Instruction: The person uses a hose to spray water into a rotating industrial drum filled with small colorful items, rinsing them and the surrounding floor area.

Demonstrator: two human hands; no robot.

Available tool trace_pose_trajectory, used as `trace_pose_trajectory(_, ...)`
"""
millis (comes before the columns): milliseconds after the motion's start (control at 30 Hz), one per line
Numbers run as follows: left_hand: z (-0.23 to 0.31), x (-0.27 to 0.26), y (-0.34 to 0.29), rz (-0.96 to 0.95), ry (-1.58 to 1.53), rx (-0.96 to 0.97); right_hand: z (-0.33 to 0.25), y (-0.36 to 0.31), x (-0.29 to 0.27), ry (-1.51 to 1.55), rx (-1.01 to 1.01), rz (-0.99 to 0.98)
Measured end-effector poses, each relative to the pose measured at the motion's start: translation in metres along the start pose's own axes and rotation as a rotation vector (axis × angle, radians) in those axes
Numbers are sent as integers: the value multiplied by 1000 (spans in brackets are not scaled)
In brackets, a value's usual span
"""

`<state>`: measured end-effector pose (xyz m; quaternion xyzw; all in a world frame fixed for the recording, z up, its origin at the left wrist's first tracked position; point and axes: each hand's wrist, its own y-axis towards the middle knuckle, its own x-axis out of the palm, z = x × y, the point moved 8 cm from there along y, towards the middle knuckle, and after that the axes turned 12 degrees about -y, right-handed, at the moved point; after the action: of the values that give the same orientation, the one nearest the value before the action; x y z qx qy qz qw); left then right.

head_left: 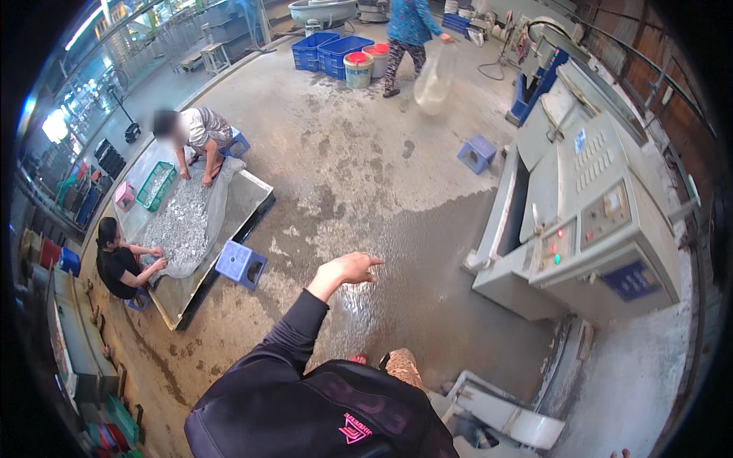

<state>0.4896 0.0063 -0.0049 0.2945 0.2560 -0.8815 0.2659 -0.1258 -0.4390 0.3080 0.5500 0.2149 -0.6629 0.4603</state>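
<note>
My left hand (347, 269) reaches out in front of me over the wet floor, the index finger stretched to the right and the other fingers partly bent. Nothing is in it. The arm wears a dark sleeve. At the lower right edge, only fingertips of my right hand (620, 454) show, near a pale wall ledge; the rest of that hand lies outside the picture. To the right stands a large grey machine with a control panel (559, 248) with lit red and green lamps. Left of my hand is a blue plastic stool (241, 265).
Two people crouch by a low platform (256, 182) with a heap of small silvery pieces (179, 225) on a clear sheet and a green basket (156, 186). Another person walks at the back with a translucent bag (434, 84), near blue crates (343, 55) and buckets (358, 70). A stool (478, 153) stands right.
</note>
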Motion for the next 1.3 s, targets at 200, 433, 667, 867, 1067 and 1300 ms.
trace_pose_trajectory(200,-93,-69,167,39,-278,-171,-153,279,52,391,307,-416)
trace_pose_trajectory(433,-333,-65,234,32,-147,-507,-327,701,188,318,-174,73)
trace_pose_trajectory(667,-467,15,176,-353,-176,-893,-716,1008,245,881,-870,-348)
trace_pose_trajectory(867,-467,-188,381,146,-199,-948,-684,1188,406,755,-712,-427)
trace_pose_trajectory(1067,-464,-523,773,645,-215,-439,-690,1298,482,551,-311,-781)
trace_pose_trajectory(1300,-388,-751,1095,554,-342,-192,-782,1527,512,598,-231,-791)
